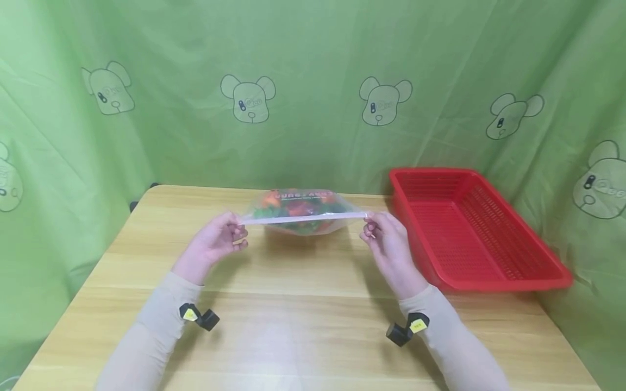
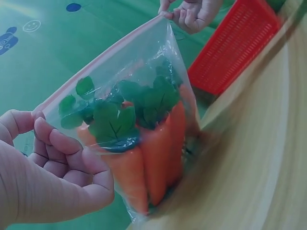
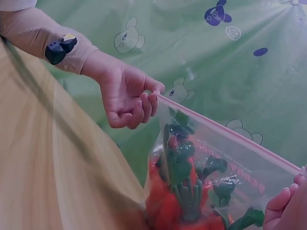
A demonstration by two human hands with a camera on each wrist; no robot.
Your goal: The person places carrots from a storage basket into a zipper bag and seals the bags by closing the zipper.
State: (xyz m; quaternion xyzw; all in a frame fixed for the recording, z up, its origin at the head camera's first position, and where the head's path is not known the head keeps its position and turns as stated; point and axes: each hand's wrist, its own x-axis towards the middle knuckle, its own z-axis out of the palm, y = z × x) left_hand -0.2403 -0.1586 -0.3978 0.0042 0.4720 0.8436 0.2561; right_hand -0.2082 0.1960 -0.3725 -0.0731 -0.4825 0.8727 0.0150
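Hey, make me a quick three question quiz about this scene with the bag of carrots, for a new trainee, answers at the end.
1. True or false: the red basket has carrots in it.
2. Which hands pinch the zip bag? A) left only B) right only C) both
3. Fill in: the bag's bottom rests on the wooden ____.

Key:
1. False; the carrots are inside the bag.
2. C; the left hand and right hand pinch opposite ends of its top strip.
3. table.

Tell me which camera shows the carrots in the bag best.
Left wrist: the carrots show full length, orange with green leaves, through the clear bag. The right wrist view shows them dimmer and cropped; the head view shows only a distant coloured blur.
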